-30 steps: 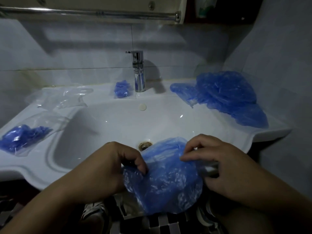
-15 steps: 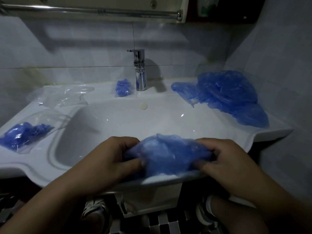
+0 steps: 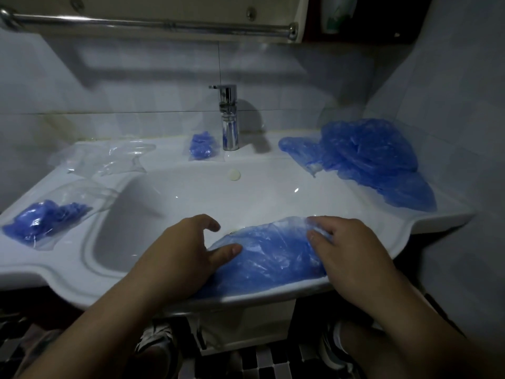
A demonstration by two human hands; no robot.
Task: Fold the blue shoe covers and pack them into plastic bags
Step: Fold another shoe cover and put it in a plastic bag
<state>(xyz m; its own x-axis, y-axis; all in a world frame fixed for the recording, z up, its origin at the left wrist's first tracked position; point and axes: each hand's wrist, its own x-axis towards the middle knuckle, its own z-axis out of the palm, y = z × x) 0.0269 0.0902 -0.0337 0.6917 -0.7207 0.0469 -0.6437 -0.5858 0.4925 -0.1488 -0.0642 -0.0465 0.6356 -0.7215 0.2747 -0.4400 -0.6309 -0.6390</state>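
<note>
You've lowered the shoe cover flat onto the front rim of the sink. Your left hand is spread, thumb pressing its left end; your right hand pinches its right end. It looks like thin, limp, slippery film, so hold it by the ends.

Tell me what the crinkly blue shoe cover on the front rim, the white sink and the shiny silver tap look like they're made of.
The blue shoe cover looks like thin plastic film: translucent, wrinkled, with small glints. The white sink is probably glazed ceramic: smooth, glossy, with sharp highlights. The silver tap is likely chrome-plated metal, given its mirror-like reflections.
</note>
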